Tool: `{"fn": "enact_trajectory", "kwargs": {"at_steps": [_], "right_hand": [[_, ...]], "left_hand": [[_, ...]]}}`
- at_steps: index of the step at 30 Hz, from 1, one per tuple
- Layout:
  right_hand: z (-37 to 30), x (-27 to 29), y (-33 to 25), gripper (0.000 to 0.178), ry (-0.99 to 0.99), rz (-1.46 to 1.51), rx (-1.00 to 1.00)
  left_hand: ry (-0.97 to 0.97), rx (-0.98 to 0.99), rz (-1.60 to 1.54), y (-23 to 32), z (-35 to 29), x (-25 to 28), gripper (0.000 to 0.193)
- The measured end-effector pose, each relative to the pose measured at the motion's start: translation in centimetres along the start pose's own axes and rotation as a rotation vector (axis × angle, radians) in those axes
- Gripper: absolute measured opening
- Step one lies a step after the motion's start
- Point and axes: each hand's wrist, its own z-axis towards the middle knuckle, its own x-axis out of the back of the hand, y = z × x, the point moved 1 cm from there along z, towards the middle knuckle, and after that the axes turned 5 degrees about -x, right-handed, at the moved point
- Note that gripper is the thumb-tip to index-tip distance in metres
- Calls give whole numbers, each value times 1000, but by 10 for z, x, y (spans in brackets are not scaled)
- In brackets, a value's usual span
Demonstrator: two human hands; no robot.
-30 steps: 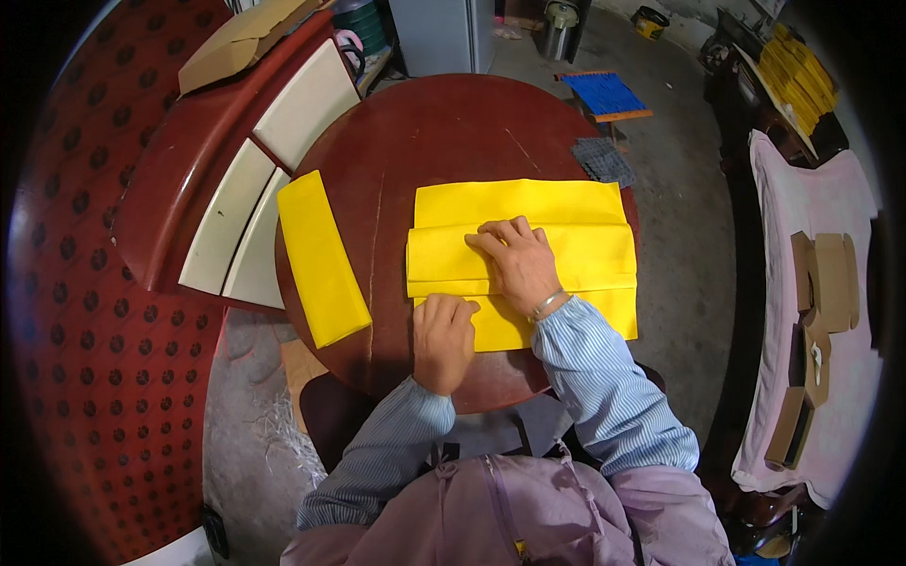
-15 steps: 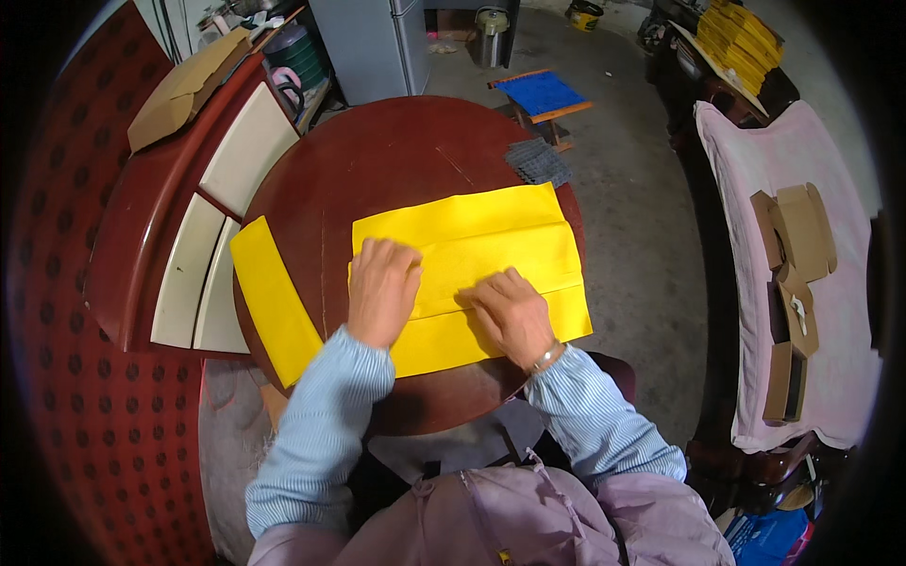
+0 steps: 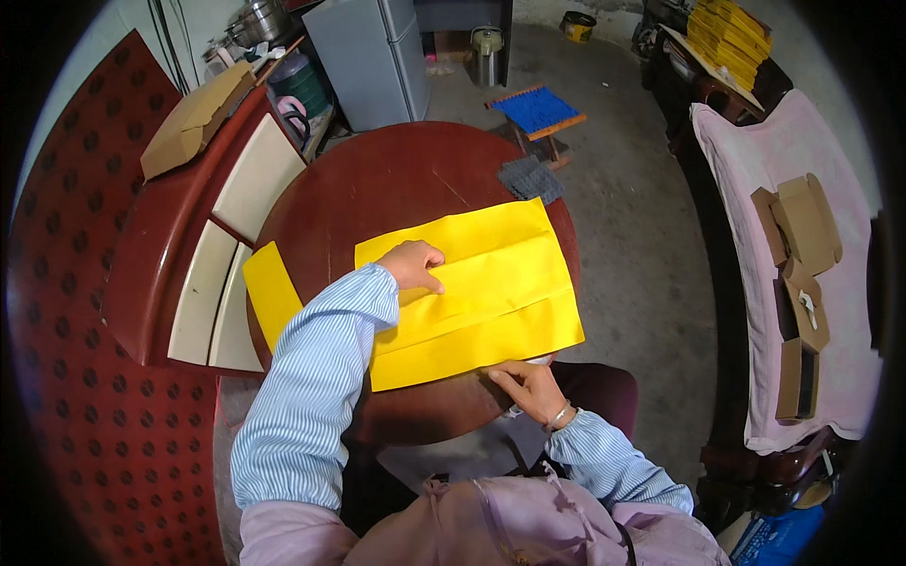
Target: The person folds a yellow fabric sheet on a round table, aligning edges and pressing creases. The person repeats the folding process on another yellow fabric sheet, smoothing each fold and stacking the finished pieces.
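A yellow felt-like sheet (image 3: 491,269) with crosswise creases lies spread on the round red-brown table (image 3: 406,170). My left hand (image 3: 412,266) rests on the left part of the sheet, thumb and forefinger apart and pointing right. At the near edge, toward the right, my right hand (image 3: 535,389) grips the sheet, its thumb along the border and part of its fingers hidden. A second yellow piece (image 3: 274,294), narrow and flat, lies at the table's left side, partly covered by my left sleeve.
A grey cloth (image 3: 530,179) lies at the table's far right edge. Behind it stands a blue-topped folding stool (image 3: 538,111). Red cabinetry with cream panels (image 3: 250,193) borders the left. On the right, opened cardboard boxes (image 3: 802,302) sit on a pink-covered seat (image 3: 755,377).
My left hand has shifted right and turned across the sheet. My right hand has drawn back from the sheet's middle to its near edge. The view has tilted slightly.
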Motion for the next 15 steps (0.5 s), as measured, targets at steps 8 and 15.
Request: {"fn": "enact_trajectory", "kwargs": {"at_steps": [8, 15], "right_hand": [[85, -19, -4, 36, 17, -17, 38], [145, -25, -11, 50, -133, 238, -31]], "left_hand": [[304, 10, 106, -29, 1, 51, 42], [470, -60, -424, -40, -86, 52, 39]]}}
